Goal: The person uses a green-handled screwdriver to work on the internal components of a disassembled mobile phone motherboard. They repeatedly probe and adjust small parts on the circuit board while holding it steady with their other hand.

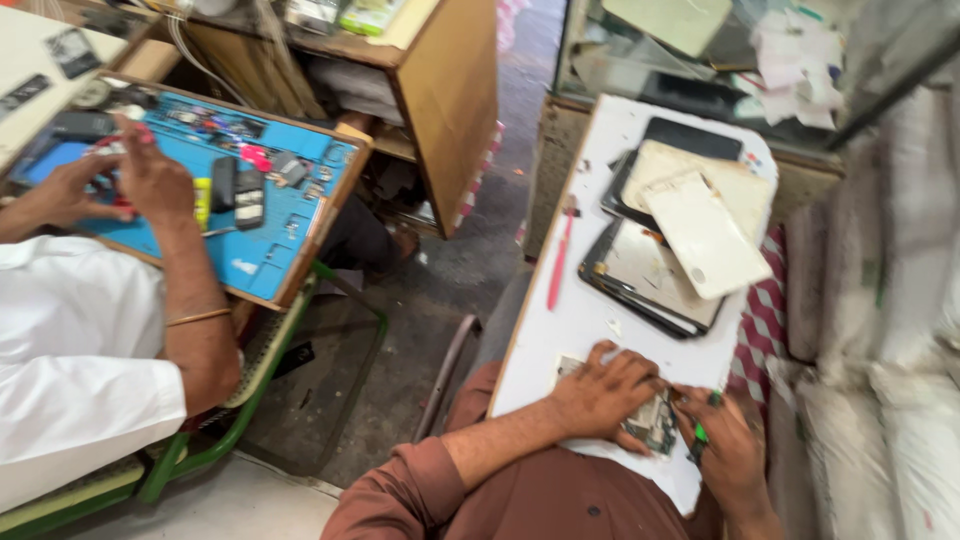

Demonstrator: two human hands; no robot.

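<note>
White surface (590, 310) under my hands: my left hand (603, 392) presses flat, fingers spread, on a circuit board (652, 420) at the near edge, while my right hand (728, 448) beside it grips a green-handled tool (703, 428).

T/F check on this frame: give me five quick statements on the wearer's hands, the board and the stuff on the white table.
1. The left hand presses flat on a circuit board. True.
2. The right hand holds a green-handled tool. True.
3. The red screwdriver lies on the blue mat. False: it lies on the white table, near its left edge.
4. The stack of tablets is between the wearer's hands. False: it sits farther up the table, apart from them.
5. A co-worker's hands work over a blue mat. True.
</note>
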